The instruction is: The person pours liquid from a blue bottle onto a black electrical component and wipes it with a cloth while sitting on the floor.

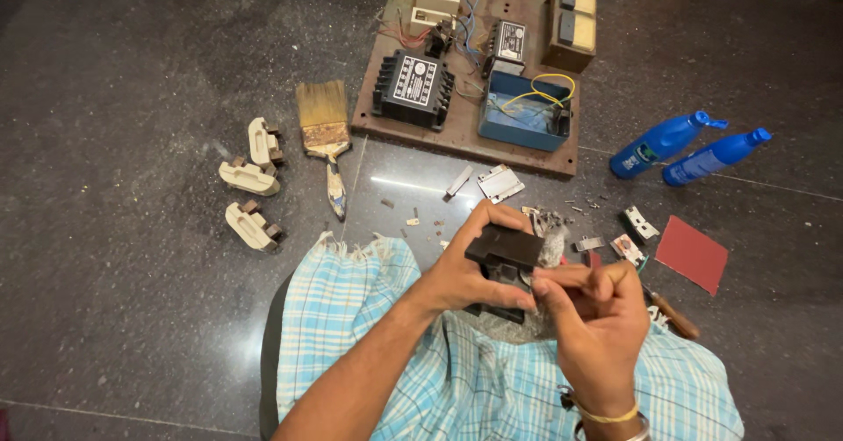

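Observation:
My left hand (465,270) grips a black boxy electrical part (504,249) from its left side, holding it over my lap. Beside it, my right hand (595,314) has its fingers pinched together at the part's right edge; whatever small thing they may hold is hidden. A grey wad (551,230), perhaps cloth or steel wool, shows just behind the part. My legs are covered by blue checked cloth (369,318).
A brown board (465,138) with black units, cream fuse holders and a blue open box lies ahead. A paintbrush (325,133) and three cream fuse carriers (250,177) lie left. Two blue bottles (694,147), red sandpaper (692,252) and small metal pieces (500,182) lie right.

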